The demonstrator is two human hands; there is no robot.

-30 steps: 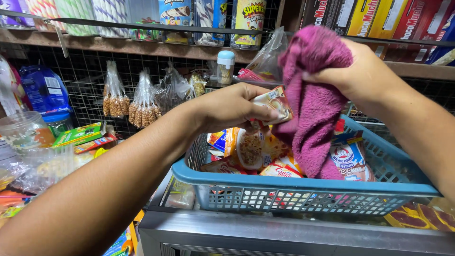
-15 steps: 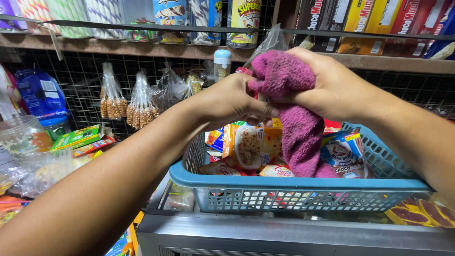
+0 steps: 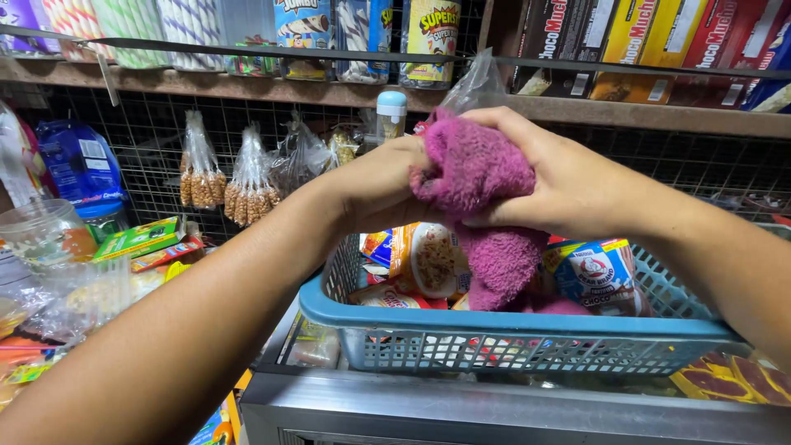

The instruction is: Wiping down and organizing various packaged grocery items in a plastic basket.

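1. The pink cloth [image 3: 482, 185] was bunched between both hands above the blue basket [image 3: 494, 330], its loose end hanging down inside among the packets, near the middle of the basket.
2. It looked soft and limp, a fluffy terry sort of fabric. I judged it light, not slippery and in no way fragile; it would fold wherever it was squeezed.
3. A bunched handful at the top seemed the sensible place to grip it, since the dangling tail would only flop and drag over the packets.
4. The right hand [image 3: 568, 185] wrapped over the top and far side of the bundle, fingers curled and pressed together around the fabric.
5. The left hand [image 3: 383, 185] met it from the other side, its fingers mostly hidden behind the cloth; they appeared closed on it, though I could not tell exactly how.
6. A clear plastic bag [image 3: 478, 82] poked up just behind the cloth; whether a hand held it I could not tell.
7. Inside the basket lay snack packets, among them a blue-and-white packet [image 3: 597, 276] near the right wall and an orange packet [image 3: 428, 259] toward the left wall.
8. The basket sat on a metal counter [image 3: 494, 412], at its front edge.
9. Behind, bagged nuts [image 3: 243, 185] hung on a wire grid under a wooden shelf [image 3: 247, 82].
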